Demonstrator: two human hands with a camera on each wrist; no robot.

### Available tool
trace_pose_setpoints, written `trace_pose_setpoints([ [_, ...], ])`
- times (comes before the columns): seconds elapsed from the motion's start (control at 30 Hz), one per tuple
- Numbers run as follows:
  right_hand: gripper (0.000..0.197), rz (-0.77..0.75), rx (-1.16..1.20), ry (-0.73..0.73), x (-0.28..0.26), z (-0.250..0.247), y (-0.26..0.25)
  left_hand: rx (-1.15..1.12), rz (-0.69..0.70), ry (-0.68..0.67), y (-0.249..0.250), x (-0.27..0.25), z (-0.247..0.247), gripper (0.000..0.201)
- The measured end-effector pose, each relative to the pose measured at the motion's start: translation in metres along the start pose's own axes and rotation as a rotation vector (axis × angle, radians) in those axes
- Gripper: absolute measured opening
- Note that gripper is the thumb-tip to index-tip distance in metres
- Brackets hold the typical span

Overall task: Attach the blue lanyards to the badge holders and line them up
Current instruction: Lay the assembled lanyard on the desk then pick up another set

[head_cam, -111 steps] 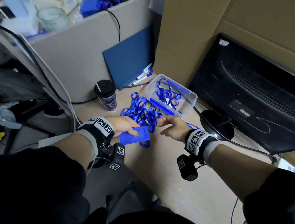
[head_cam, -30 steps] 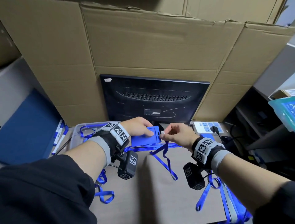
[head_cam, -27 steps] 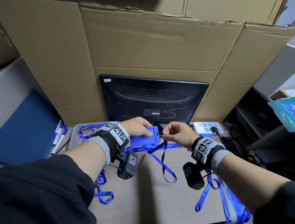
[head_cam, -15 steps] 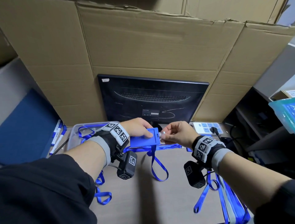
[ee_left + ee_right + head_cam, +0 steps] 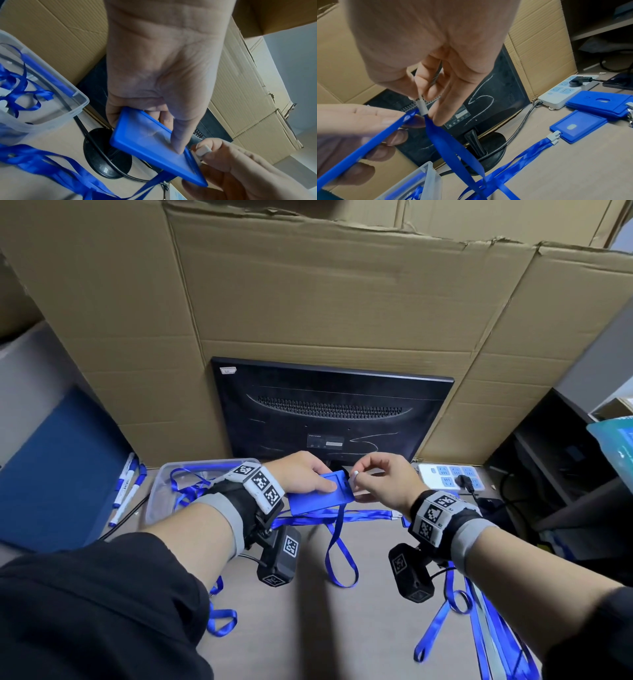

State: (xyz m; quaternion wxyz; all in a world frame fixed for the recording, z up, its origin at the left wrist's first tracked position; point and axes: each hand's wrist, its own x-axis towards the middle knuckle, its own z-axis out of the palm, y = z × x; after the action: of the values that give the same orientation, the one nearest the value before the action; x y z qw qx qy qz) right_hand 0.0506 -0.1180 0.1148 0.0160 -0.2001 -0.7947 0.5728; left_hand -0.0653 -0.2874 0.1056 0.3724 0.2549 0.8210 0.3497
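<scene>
A black flat monitor (image 5: 329, 409) stands at twelve o'clock on the pale brown desk (image 5: 308, 628), its back to the camera. At ten o'clock sits a clear plastic bin (image 5: 164, 491) with loose blue ribbon inside. The left hand (image 5: 301, 474) grips a flat blue plastic badge holder (image 5: 318, 494) above the desk's centre — thumb on its face. At its three-o'clock end the right hand (image 5: 383, 481) pinches the small white clip (image 5: 354, 474) of a blue ribbon lanyard (image 5: 337, 546), whose loop hangs toward six o'clock.
</scene>
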Motion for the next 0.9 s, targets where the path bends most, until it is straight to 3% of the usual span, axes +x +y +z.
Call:
trace_pose_setpoints([
  [0.27,0.008,0.007,-0.002,0.013,0.002,-0.008,0.008,-0.018,0.027,0.072,0.010,0.009,0.011,0.017],
  [0.4,0.013,0.056,0.106,-0.046,0.002,-0.017,0.013,-0.065,0.047,0.105,0.011,0.014,0.011,0.017],
  [0.53,0.015,0.035,0.054,-0.054,0.003,-0.027,0.015,-0.059,0.089,0.055,0.021,0.015,0.012,0.017],
  [0.63,0.028,0.013,-0.007,-0.073,0.007,-0.034,0.018,-0.049,0.123,0.035,0.030,0.016,0.013,0.021],
  [0.73,0.042,0.009,-0.019,-0.198,0.009,-0.043,0.017,0.018,0.189,0.008,0.036,0.016,0.015,0.027],
  [0.8,0.034,0.044,-0.118,-0.250,0.009,-0.049,0.015,-0.011,0.262,0.089,0.042,0.020,0.020,0.039],
  [0.9,0.015,0.099,-0.159,-0.231,0.010,-0.054,0.020,-0.145,0.227,0.417,0.048,0.032,0.021,0.055],
])
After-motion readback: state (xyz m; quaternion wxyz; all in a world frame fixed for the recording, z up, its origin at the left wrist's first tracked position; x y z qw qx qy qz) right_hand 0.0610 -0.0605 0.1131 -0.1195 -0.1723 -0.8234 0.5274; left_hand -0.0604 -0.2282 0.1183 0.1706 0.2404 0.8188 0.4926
